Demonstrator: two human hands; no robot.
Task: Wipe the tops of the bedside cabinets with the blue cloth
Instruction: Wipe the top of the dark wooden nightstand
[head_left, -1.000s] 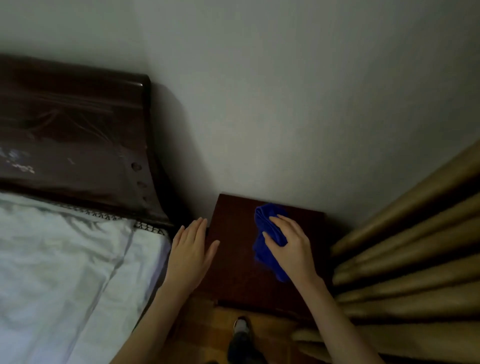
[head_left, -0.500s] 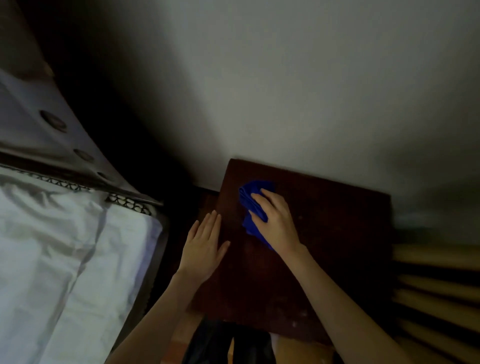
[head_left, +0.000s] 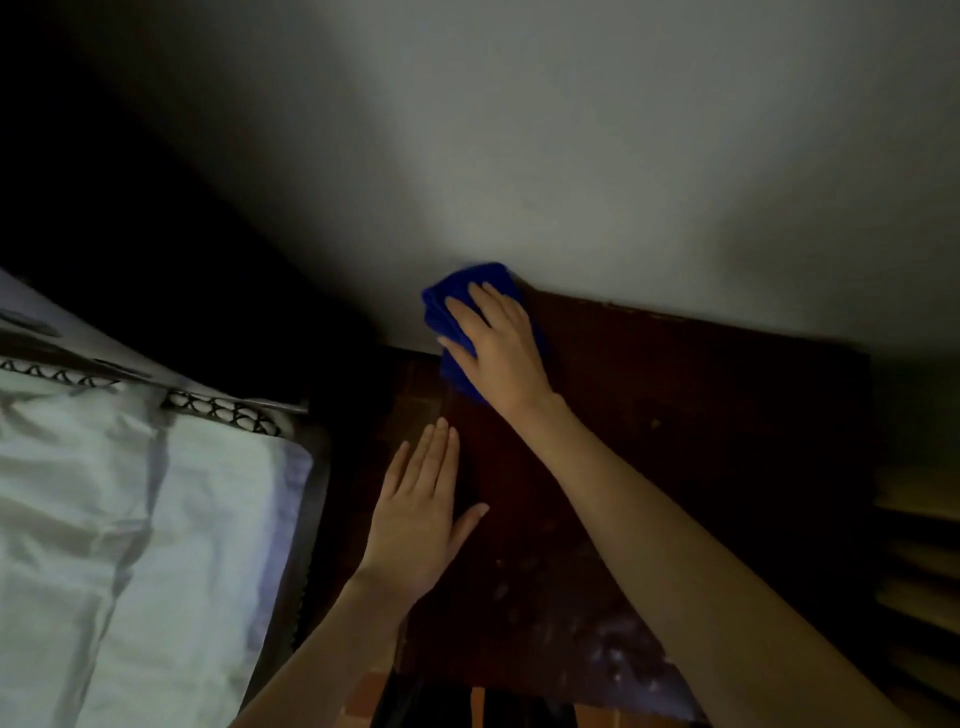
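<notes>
Dim bedside cabinet (head_left: 701, 441) top: right hand (head_left: 496, 348) presses blue cloth (head_left: 451, 297) flat-fingered into its eleven-o'clock corner to wipe; left hand (head_left: 421, 514), fingers straight and empty, seemingly braces at nine.

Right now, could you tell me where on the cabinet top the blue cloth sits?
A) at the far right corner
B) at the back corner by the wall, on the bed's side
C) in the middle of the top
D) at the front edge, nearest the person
B: the right hand presses the blue cloth into the cabinet top's back corner, against the wall, on the side of the bed.
</notes>
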